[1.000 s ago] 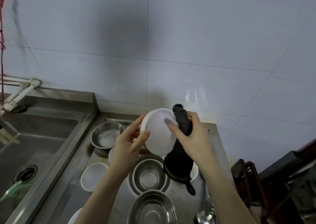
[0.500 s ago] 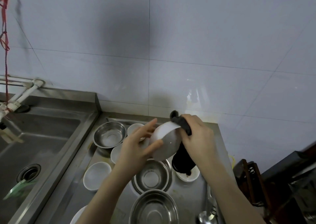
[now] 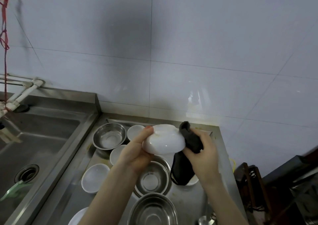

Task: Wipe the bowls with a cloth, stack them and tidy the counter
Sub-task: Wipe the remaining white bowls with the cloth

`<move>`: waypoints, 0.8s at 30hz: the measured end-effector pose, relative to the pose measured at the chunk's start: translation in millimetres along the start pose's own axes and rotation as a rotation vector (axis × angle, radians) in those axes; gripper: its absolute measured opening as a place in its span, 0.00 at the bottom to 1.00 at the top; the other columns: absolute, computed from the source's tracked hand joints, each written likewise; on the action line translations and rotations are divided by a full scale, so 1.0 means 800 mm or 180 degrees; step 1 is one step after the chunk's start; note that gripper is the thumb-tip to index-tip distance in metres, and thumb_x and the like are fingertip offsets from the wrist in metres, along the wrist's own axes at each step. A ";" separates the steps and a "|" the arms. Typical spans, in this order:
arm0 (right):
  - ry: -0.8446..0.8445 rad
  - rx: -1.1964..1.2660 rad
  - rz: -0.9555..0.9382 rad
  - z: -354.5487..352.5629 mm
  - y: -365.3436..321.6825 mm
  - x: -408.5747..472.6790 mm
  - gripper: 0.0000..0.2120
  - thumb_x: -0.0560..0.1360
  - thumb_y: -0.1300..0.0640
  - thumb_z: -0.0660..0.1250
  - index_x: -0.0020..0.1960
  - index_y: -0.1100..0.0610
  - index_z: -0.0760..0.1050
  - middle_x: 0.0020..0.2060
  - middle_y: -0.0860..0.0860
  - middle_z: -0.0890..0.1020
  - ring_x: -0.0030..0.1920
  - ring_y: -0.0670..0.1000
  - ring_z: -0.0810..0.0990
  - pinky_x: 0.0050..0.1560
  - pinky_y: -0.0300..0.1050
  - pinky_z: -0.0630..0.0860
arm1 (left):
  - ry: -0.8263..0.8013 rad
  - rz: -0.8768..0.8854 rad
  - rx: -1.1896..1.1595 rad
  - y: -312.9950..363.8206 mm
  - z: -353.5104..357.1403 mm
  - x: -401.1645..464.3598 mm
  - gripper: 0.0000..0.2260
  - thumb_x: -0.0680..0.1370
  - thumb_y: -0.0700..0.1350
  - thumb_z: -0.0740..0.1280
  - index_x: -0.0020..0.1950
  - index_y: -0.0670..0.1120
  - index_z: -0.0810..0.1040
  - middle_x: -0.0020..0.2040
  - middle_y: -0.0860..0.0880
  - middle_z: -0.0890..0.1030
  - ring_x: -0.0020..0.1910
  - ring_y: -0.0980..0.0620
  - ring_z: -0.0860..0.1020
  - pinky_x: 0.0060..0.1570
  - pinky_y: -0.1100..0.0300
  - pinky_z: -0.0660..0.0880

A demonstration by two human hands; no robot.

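A pale tiled wall (image 3: pixel 206 52) rises behind a stainless steel counter (image 3: pixel 72 190), with a deep steel sink basin (image 3: pixel 34 138) set at its left; no brand, label or writing can be read on anything. On the counter, beneath the hands, stand a large steel bowl at the near edge (image 3: pixel 153 211), a mid-sized steel bowl (image 3: pixel 152 178) partly hidden by the left wrist, and a steel bowl at the back (image 3: pixel 109 136). Around them sit small white ceramic dishes: one at the near left (image 3: pixel 94 177), one at the back (image 3: pixel 136 131), one behind the left hand (image 3: pixel 117 154). Above the counter the left hand (image 3: pixel 136 157) grips a white ceramic bowl (image 3: pixel 164 142), turned bottom-up and tilted, thumb curled over its far edge. Against the bowl's right side the right hand (image 3: pixel 203 149) clamps a dark grey cloth (image 3: pixel 189 138), fingers curled round it; the cloth's loose end hangs down below the hand.
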State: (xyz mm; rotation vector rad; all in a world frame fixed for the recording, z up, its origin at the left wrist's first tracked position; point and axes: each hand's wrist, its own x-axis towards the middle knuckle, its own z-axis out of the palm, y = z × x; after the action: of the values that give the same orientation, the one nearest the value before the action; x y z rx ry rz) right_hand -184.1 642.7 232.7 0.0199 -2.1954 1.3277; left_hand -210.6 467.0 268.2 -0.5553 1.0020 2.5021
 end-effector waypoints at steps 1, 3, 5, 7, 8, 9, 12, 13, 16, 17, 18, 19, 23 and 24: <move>-0.0037 0.0069 0.0250 -0.004 -0.004 0.001 0.23 0.66 0.69 0.76 0.55 0.48 0.78 0.49 0.42 0.79 0.53 0.44 0.78 0.55 0.46 0.75 | 0.0048 0.0149 -0.0079 -0.001 -0.001 0.004 0.10 0.73 0.40 0.70 0.53 0.47 0.77 0.54 0.42 0.81 0.48 0.45 0.81 0.59 0.45 0.76; -0.0115 0.0219 0.0311 -0.010 -0.016 -0.001 0.21 0.70 0.62 0.76 0.58 0.45 0.76 0.52 0.41 0.78 0.56 0.42 0.76 0.57 0.40 0.73 | 0.0235 0.0594 -0.0178 -0.005 0.002 0.007 0.15 0.76 0.37 0.69 0.61 0.49 0.74 0.61 0.41 0.78 0.52 0.44 0.80 0.53 0.47 0.79; -0.0263 0.0223 -0.0041 -0.006 -0.036 -0.013 0.17 0.75 0.53 0.70 0.63 0.48 0.75 0.57 0.43 0.75 0.60 0.42 0.74 0.59 0.32 0.69 | 0.0229 0.0908 -0.0214 -0.010 0.007 0.007 0.19 0.75 0.37 0.69 0.64 0.49 0.74 0.65 0.39 0.77 0.52 0.43 0.80 0.45 0.49 0.82; -0.0230 -0.0058 -0.0426 0.008 -0.044 -0.030 0.18 0.78 0.49 0.63 0.66 0.53 0.75 0.61 0.46 0.72 0.64 0.46 0.72 0.64 0.32 0.67 | 0.0086 0.1007 -0.0187 -0.014 0.013 0.002 0.25 0.70 0.40 0.72 0.66 0.50 0.74 0.65 0.39 0.77 0.52 0.42 0.81 0.41 0.50 0.84; -0.0113 -0.0131 -0.0482 0.013 -0.043 -0.033 0.18 0.79 0.50 0.62 0.66 0.54 0.75 0.62 0.47 0.72 0.65 0.47 0.72 0.65 0.33 0.67 | -0.0006 0.1023 -0.0118 -0.015 0.014 -0.001 0.27 0.67 0.40 0.73 0.66 0.51 0.74 0.64 0.40 0.77 0.52 0.42 0.81 0.42 0.50 0.84; 0.0027 -0.0077 -0.0369 0.016 -0.041 -0.030 0.17 0.79 0.50 0.61 0.65 0.53 0.75 0.61 0.46 0.73 0.64 0.46 0.72 0.64 0.34 0.67 | -0.0100 0.1028 -0.0034 -0.015 0.014 -0.004 0.29 0.66 0.39 0.75 0.65 0.52 0.75 0.64 0.40 0.78 0.52 0.42 0.82 0.43 0.49 0.84; 0.0084 0.0352 0.0215 0.006 -0.039 0.007 0.11 0.79 0.50 0.61 0.59 0.45 0.76 0.55 0.43 0.77 0.57 0.38 0.75 0.58 0.34 0.70 | -0.0553 0.0957 0.0240 -0.012 0.003 -0.012 0.27 0.67 0.36 0.73 0.64 0.54 0.77 0.59 0.44 0.82 0.49 0.45 0.85 0.38 0.50 0.83; -0.0059 0.0509 0.0331 0.000 -0.038 0.019 0.09 0.79 0.51 0.61 0.57 0.43 0.76 0.54 0.42 0.79 0.56 0.39 0.76 0.57 0.33 0.70 | -0.0680 0.0924 0.0327 -0.010 -0.001 -0.015 0.26 0.67 0.38 0.71 0.63 0.54 0.77 0.57 0.45 0.84 0.48 0.45 0.85 0.37 0.51 0.83; -0.0330 0.0473 0.0160 -0.010 -0.042 0.027 0.09 0.80 0.53 0.61 0.57 0.47 0.77 0.54 0.45 0.79 0.57 0.40 0.76 0.56 0.29 0.68 | -0.0859 0.0986 0.0386 -0.007 -0.007 -0.016 0.25 0.67 0.38 0.69 0.63 0.54 0.78 0.53 0.46 0.86 0.48 0.46 0.85 0.38 0.53 0.83; -0.0272 0.0329 -0.0070 -0.010 -0.043 0.021 0.11 0.79 0.53 0.61 0.59 0.50 0.77 0.55 0.46 0.78 0.58 0.40 0.75 0.56 0.28 0.67 | -0.0836 0.1043 0.0332 -0.006 -0.006 -0.015 0.25 0.67 0.38 0.69 0.63 0.54 0.78 0.53 0.46 0.86 0.48 0.46 0.85 0.39 0.53 0.83; -0.0180 0.0184 -0.0348 -0.007 -0.042 0.010 0.13 0.79 0.53 0.60 0.60 0.54 0.77 0.57 0.48 0.77 0.59 0.40 0.74 0.59 0.27 0.65 | -0.0811 0.1084 0.0244 -0.006 -0.006 -0.014 0.25 0.68 0.38 0.69 0.63 0.53 0.78 0.53 0.46 0.86 0.48 0.46 0.85 0.39 0.53 0.83; -0.0089 0.0053 -0.0608 -0.003 -0.040 -0.003 0.15 0.79 0.54 0.60 0.62 0.57 0.77 0.59 0.50 0.76 0.61 0.41 0.73 0.61 0.28 0.65 | -0.0791 0.1096 0.0164 -0.005 -0.007 -0.013 0.25 0.68 0.38 0.69 0.64 0.53 0.78 0.53 0.46 0.86 0.48 0.46 0.85 0.39 0.53 0.83; 0.0119 -0.0100 -0.0848 0.007 -0.035 -0.035 0.15 0.79 0.56 0.60 0.62 0.59 0.77 0.60 0.51 0.74 0.63 0.47 0.73 0.64 0.34 0.67 | -0.0926 0.0983 0.0267 -0.002 -0.014 -0.013 0.34 0.63 0.41 0.78 0.68 0.55 0.75 0.57 0.44 0.85 0.51 0.43 0.85 0.38 0.51 0.83; 0.0124 0.0002 -0.0667 0.006 -0.037 -0.029 0.15 0.79 0.54 0.60 0.62 0.57 0.77 0.59 0.47 0.74 0.62 0.45 0.74 0.63 0.32 0.68 | -0.0997 0.0921 0.0348 0.000 -0.016 -0.014 0.41 0.58 0.43 0.84 0.69 0.55 0.74 0.58 0.44 0.84 0.52 0.43 0.84 0.38 0.51 0.83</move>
State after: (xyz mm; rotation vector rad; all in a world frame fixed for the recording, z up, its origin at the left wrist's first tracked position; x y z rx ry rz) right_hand -158.4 617.7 244.1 0.2167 -2.0961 1.2018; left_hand -198.3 455.6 265.4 0.0207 1.1505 2.6472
